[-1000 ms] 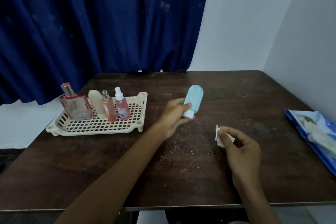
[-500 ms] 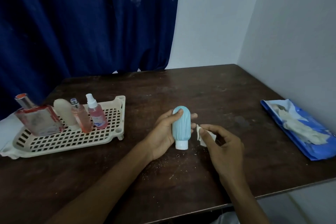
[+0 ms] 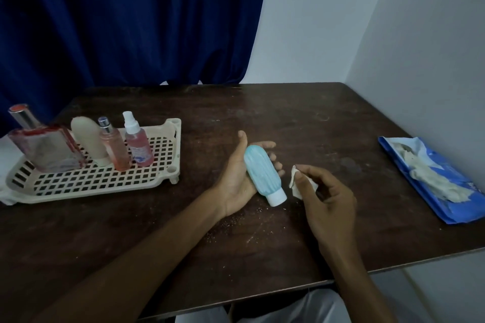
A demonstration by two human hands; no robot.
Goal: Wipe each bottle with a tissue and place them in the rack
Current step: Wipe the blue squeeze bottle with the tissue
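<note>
A light blue bottle [image 3: 262, 174] with a white cap lies slanted across the palm of my left hand [image 3: 237, 178], cap pointing down and right. My fingertips curl up past its right side and my thumb stands clear of it. Just to the right, my right hand [image 3: 328, 202] pinches a small crumpled white tissue [image 3: 295, 182] between thumb and fingers, a short gap from the cap. The cream plastic rack [image 3: 105, 183] sits at the left. It holds a square red perfume bottle [image 3: 46, 149], a cream bottle [image 3: 90, 143], a slim pink spray [image 3: 114, 148] and a pink pump spray [image 3: 137, 144].
A blue tissue packet [image 3: 430, 178], torn open with white tissues showing, lies by the right wall. The dark wooden table [image 3: 262, 113] has fine crumbs near my hands. A blue curtain hangs behind, and the table's front edge is close to my body.
My left hand turned the blue bottle from upright to slanted in the palm, and the thumb came off it. My right hand with the tissue stayed close beside it.
</note>
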